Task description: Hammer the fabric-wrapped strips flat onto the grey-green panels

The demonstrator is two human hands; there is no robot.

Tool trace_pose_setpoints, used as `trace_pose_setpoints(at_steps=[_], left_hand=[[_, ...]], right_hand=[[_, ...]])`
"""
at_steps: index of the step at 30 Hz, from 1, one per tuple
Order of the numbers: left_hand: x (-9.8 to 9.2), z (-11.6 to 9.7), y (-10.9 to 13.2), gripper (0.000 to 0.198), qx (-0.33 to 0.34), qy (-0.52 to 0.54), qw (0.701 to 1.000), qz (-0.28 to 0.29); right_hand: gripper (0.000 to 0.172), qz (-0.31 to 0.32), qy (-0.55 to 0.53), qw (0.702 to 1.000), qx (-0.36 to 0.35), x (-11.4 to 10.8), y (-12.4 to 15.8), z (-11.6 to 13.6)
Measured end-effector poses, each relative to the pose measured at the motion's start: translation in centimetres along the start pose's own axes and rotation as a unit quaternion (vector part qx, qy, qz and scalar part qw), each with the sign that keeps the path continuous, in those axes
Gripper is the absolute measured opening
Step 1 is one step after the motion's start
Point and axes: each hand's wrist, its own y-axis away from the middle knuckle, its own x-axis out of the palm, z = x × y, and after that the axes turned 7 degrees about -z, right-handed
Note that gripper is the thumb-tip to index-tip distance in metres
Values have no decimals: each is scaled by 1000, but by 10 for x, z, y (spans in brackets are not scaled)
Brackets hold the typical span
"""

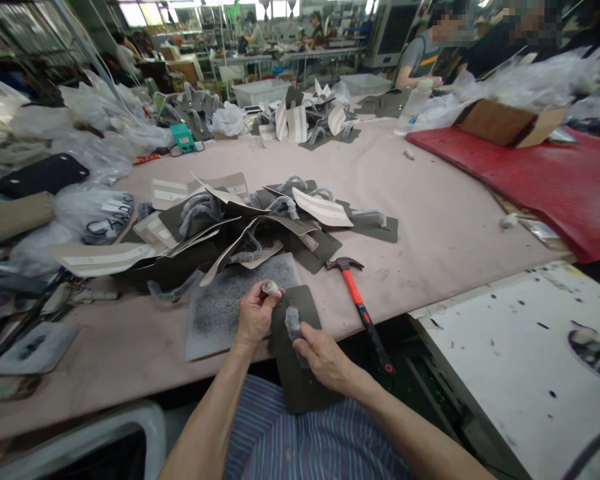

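Observation:
A dark olive panel point(300, 383) with rounded corners lies over the table's front edge, its lower end on my lap. My right hand point(325, 357) is closed round a plastic-wrapped handle point(293, 322) on the panel's face. My left hand point(256, 317) pinches a small whitish roll point(271, 289) near the panel's far left corner; its exact kind is unclear. Beneath and left of that hand lies a speckled grey board point(215, 323). To the right of the panel, a claw hammer point(355, 290) with a red and black grip extends past the table edge.
A heap of similar panels point(230, 230) with wrapped handles spreads beyond my hands, and another pile point(305, 120) lies farther back. Plastic bags point(100, 143) crowd the left. At right are a red sheet point(540, 180), a cardboard box point(505, 123) and a white machine table point(520, 347). People work behind.

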Motion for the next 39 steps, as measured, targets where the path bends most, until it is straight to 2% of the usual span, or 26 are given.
trace_pose_setpoints(at_steps=[5, 10, 17, 19, 22, 24, 25, 28, 31, 34, 36, 37, 39], left_hand=[[12, 5, -5, 21, -9, -26, 998, 51], [12, 6, -6, 20, -9, -29, 998, 56], [12, 6, -3, 19, -3, -38, 998, 56], [12, 7, -3, 17, 2, -51, 997, 57], [13, 10, -2, 15, 16, -75, 995, 57], [13, 12, -2, 14, 28, -89, 994, 58], [13, 13, -2, 14, 31, -93, 993, 60], [13, 13, -1, 15, 40, -103, 991, 74], [13, 11, -1, 13, 50, -106, 989, 92], [14, 9, -2, 12, 39, -98, 991, 86], [17, 8, -3, 12, 26, -92, 993, 68], [18, 8, -3, 12, 23, -92, 994, 58], [19, 9, -2, 12, 28, -101, 994, 42]], right_hand=[[13, 31, -30, 999, -3, -10, 0, -7], [12, 24, -47, 999, 1, -11, 1, -7], [7, -19, -72, 997, 34, -17, 9, -5], [12, -53, -77, 995, 44, -24, 10, -9], [18, -174, 18, 982, 63, -42, 12, -23], [18, -252, 144, 954, 73, -58, 13, -37], [18, -269, 214, 936, 77, -67, 14, -44], [19, -231, 384, 888, 106, -87, 16, -64], [23, -179, 417, 879, 147, -94, 15, -73], [16, -179, 332, 906, 191, -95, 8, -71], [15, -194, 153, 938, 245, -97, 2, -67], [17, -194, 39, 941, 274, -99, -1, -64], [17, -169, -157, 920, 317, -102, -6, -57]])
